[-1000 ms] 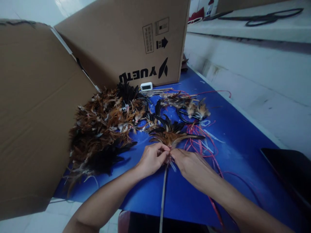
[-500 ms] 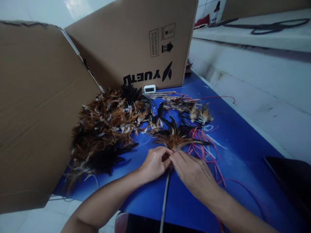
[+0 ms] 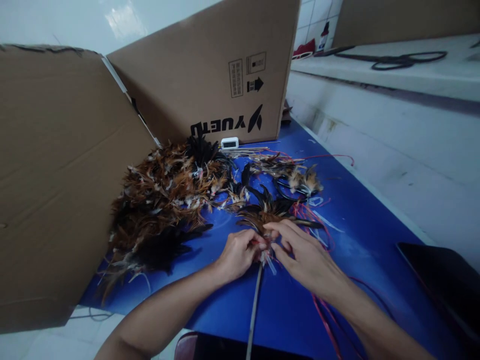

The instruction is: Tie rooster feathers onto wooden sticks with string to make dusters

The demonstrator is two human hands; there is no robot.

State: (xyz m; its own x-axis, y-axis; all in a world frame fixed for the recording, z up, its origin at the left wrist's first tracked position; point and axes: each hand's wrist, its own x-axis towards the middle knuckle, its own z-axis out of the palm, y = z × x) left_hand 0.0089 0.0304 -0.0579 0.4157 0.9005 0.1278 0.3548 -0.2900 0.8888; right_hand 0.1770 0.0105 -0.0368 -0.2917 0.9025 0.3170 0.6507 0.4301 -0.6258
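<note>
My left hand (image 3: pixel 240 254) is closed in a pinch on red string (image 3: pixel 258 243) at the base of a bundle of brown and black feathers (image 3: pixel 270 212). The feathers fan out away from me. From under their base a thin stick (image 3: pixel 255 310) runs back toward me, with pale quill ends (image 3: pixel 268 262) showing beside it. My right hand (image 3: pixel 300 255) is open just to the right, thumb and fingers apart around the tied spot. Whether its fingertips touch the feathers I cannot tell.
A big heap of feathers (image 3: pixel 165 195) lies at left on the blue table (image 3: pixel 221 310), before cardboard boxes (image 3: pixel 56 175). Behind the bundle are thin sticks (image 3: pixel 247 150) and a small white digital display (image 3: pixel 229 143). Scissors (image 3: pixel 408 60) rest on the ledge; a dark flat object (image 3: pixel 431 270) sits right.
My right hand has drawn apart from my left and its fingers have opened. Red string and pale quill ends now show at the feather base. The view has shifted slightly.
</note>
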